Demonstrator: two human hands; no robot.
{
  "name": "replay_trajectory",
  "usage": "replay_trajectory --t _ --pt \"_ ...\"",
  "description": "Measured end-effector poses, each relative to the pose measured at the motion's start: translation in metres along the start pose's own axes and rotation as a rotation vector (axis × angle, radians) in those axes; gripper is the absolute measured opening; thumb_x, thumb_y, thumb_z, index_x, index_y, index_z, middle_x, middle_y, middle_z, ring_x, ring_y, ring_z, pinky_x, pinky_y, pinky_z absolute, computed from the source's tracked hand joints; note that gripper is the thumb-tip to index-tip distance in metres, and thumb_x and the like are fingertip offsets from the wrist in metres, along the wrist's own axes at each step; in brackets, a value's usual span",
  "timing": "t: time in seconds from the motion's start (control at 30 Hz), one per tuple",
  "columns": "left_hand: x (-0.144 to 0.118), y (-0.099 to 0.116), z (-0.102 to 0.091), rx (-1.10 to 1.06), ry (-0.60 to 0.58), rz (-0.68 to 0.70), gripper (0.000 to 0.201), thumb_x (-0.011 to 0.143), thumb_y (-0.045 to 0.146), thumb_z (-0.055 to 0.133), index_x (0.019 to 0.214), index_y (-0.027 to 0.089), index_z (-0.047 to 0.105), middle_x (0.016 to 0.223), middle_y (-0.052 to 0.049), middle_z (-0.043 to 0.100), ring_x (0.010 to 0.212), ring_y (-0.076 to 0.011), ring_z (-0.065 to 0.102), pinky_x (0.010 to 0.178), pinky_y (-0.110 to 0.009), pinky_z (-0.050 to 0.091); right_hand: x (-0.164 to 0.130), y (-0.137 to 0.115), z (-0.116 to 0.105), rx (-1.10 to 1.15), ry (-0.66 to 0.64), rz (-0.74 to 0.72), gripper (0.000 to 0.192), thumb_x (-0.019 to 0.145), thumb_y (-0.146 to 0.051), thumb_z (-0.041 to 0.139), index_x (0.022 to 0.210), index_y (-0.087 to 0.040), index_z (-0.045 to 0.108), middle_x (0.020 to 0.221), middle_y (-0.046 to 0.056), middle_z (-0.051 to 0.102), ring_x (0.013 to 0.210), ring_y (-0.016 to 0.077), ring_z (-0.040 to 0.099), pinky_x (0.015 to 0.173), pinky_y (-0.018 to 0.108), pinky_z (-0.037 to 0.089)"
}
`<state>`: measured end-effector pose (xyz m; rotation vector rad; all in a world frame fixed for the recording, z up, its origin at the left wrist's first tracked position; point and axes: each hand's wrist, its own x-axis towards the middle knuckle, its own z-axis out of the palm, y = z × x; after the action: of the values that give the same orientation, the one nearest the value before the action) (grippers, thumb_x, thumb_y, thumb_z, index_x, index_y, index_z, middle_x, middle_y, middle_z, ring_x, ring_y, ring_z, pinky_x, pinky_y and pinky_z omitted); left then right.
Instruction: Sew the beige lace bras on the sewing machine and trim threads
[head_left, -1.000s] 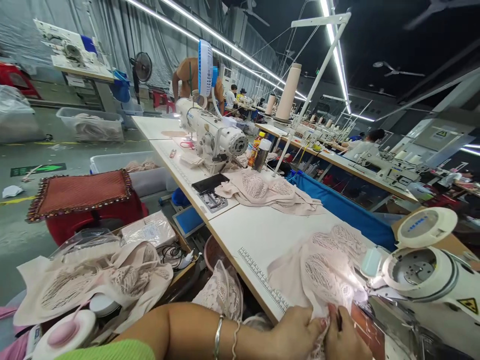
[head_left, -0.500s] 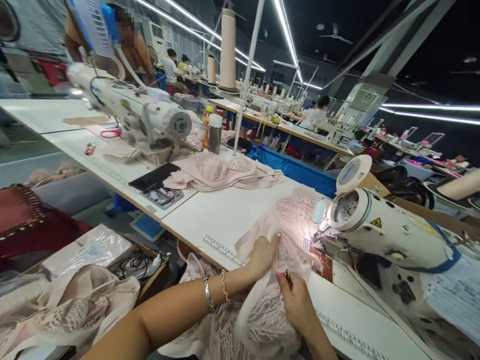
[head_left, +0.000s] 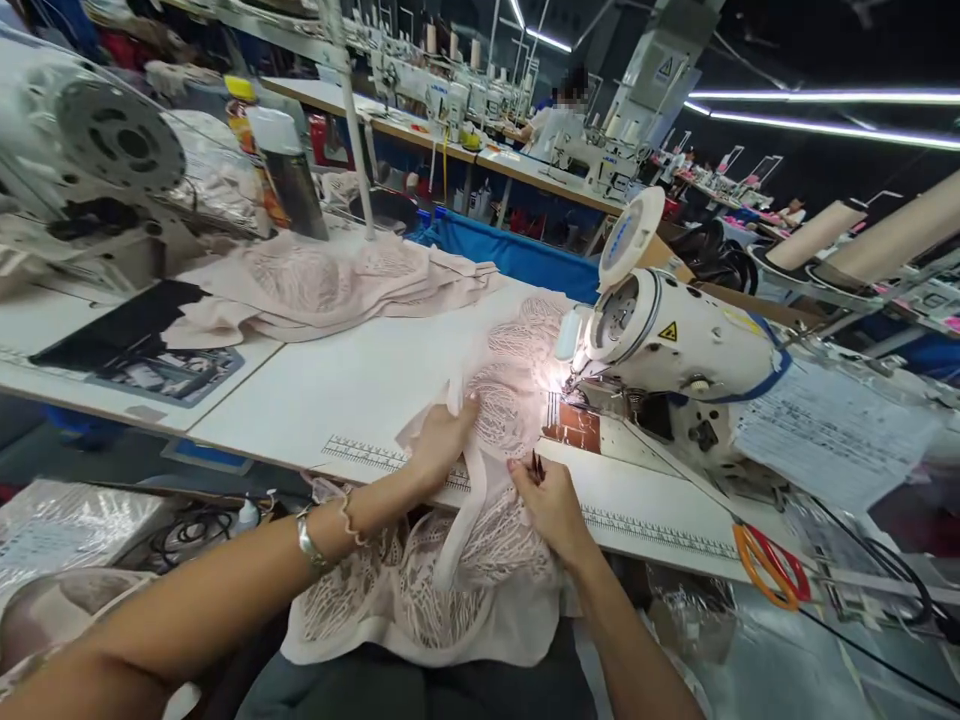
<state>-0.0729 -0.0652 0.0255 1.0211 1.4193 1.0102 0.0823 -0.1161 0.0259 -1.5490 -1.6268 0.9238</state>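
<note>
needle: hidden behind sewing machine head [head_left: 675, 345] | distant person's [head_left: 559, 120] face: blurred

One head-worn camera looks forward and down from close above the white table [head_left: 360, 390], sewing machine [head_left: 675, 350] at centre right, workshop rows receding across the upper frame.
</note>
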Motion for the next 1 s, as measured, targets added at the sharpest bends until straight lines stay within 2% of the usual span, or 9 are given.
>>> replay_trajectory --t 0.17,0.27,0.4,0.47,0.57,0.67,0.83,0.93,1.0 --pt "0.027 0.014 -0.011 0.219 -0.072 0.216 0.035 0.082 0.036 0.061 0.108 0.014 0.068 0.103 -0.009 0.077 0.098 -0.0288 0.071 0.087 -0.036 0.056 -0.001 0.004 -0.002 0.053 -0.114 0.125 0.038 0.080 -0.055 0.049 0.059 -0.026 0.034 0.057 -0.007 0.029 0.055 0.0114 0.031 0.054 0.026 0.028" --pt "0.059 0.029 -0.032 0.393 0.037 0.319 0.064 0.072 0.014 0.066 0.135 0.010 0.053 0.139 -0.015 0.061 0.131 -0.0346 0.052 0.115 -0.048 0.037 -0.004 0.003 -0.011 -0.066 -0.068 0.075 0.037 0.083 -0.048 0.051 0.060 -0.025 0.033 0.056 -0.007 0.031 0.057 0.0120 0.032 0.056 0.026 0.028" --pt "0.075 0.037 -0.054 0.582 0.233 0.430 0.071 0.081 0.006 0.057 0.147 0.001 0.031 0.155 -0.029 0.032 0.149 -0.0477 0.016 0.117 -0.073 0.009 -0.008 -0.005 -0.036 -0.387 -0.098 0.081 0.031 0.092 -0.033 0.046 0.063 -0.024 0.041 0.055 -0.006 0.040 0.054 0.0138 0.038 0.056 0.026 0.029" --pt "0.067 0.033 -0.044 0.667 0.071 0.602 0.052 0.091 0.008 0.048 0.142 0.009 0.041 0.150 -0.021 0.043 0.147 -0.0408 0.026 0.118 -0.070 0.016 -0.002 -0.015 -0.054 -0.530 -0.233 0.082 0.026 0.094 -0.027 0.047 0.069 -0.022 0.054 0.061 -0.002 0.053 0.058 0.0157 0.047 0.058 0.026 0.031" --pt "0.047 0.019 -0.004 0.757 -0.421 0.872 0.026 0.092 0.022 0.059 0.118 0.021 0.062 0.125 -0.008 0.067 0.126 -0.0268 0.056 0.113 -0.046 0.041 0.013 -0.036 -0.089 -0.730 -0.413 0.014 0.020 0.095 -0.025 0.055 0.080 -0.020 0.067 0.074 0.004 0.067 0.066 0.0179 0.057 0.060 0.026 0.032" --pt "0.035 0.004 0.041 0.839 -0.769 1.144 0.027 0.093 0.024 0.062 0.119 0.019 0.063 0.130 -0.011 0.065 0.127 -0.0259 0.056 0.114 -0.044 0.041 0.028 -0.052 -0.125 -0.922 -0.505 -0.068 0.021 0.089 -0.022 0.066 0.068 -0.021 0.067 0.066 0.002 0.065 0.061 0.0167 0.055 0.059 0.027 0.027" --pt "0.054 0.000 0.063 0.781 -0.797 1.204 0.052 0.087 0.026 0.069 0.133 0.010 0.050 0.140 -0.023 0.052 0.130 -0.0328 0.051 0.107 -0.048 0.047 0.046 -0.025 -0.134 -0.888 -0.215 0.052 0.026 0.085 -0.011 0.063 0.061 -0.020 0.059 0.062 0.001 0.061 0.058 0.0151 0.049 0.058 0.028 0.022" --pt "0.075 0.010 0.062 0.697 -0.883 1.148 0.019 0.095 0.024 0.059 0.110 0.014 0.061 0.120 -0.014 0.065 0.110 -0.0234 0.062 0.094 -0.036 0.054 0.061 0.011 -0.109 -0.740 0.054 0.114 0.019 0.090 -0.017 0.056 0.071 -0.021 0.058 0.072 0.002 0.063 0.064 0.0159 0.050 0.059 0.027 0.025" --pt "0.086 0.015 0.065 0.697 -0.886 1.135 0.019 0.101 0.018 0.044 0.095 0.017 0.062 0.102 -0.008 0.069 0.094 -0.0173 0.065 0.085 -0.030 0.055 0.069 0.031 -0.095 -0.691 0.135 0.159 0.020 0.091 -0.027 0.056 0.072 -0.022 0.054 0.067 0.000 0.059 0.061 0.0156 0.047 0.057 0.026 0.025"
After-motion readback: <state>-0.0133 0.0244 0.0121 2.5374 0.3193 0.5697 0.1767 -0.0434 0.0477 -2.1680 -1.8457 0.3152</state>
